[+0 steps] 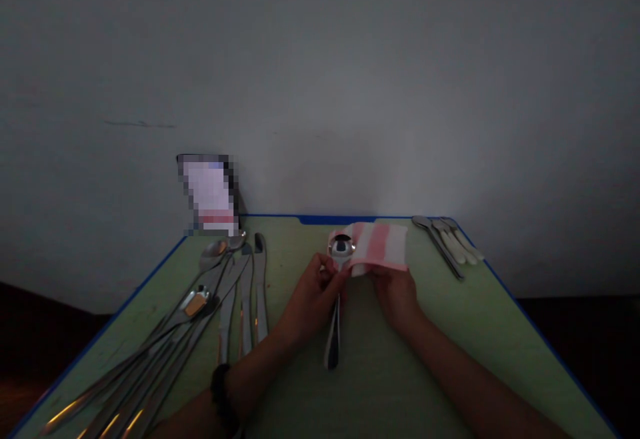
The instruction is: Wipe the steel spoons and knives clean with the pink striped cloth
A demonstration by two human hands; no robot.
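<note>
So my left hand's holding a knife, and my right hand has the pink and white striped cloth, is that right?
Not quite: the head view shows your left hand holding a spoon. Your right hand does have the striped cloth.

I look through one camera worn on the person's head, facing forward and down over the green tabletop (370, 385), whose sides spread wider toward the near end. The left hand (315, 295) and right hand (397, 292) sit within close range, around the middle. Past the far edge (337, 219), I face the grey wall (320, 92) nearly square on, and it fills the upper half.
</note>
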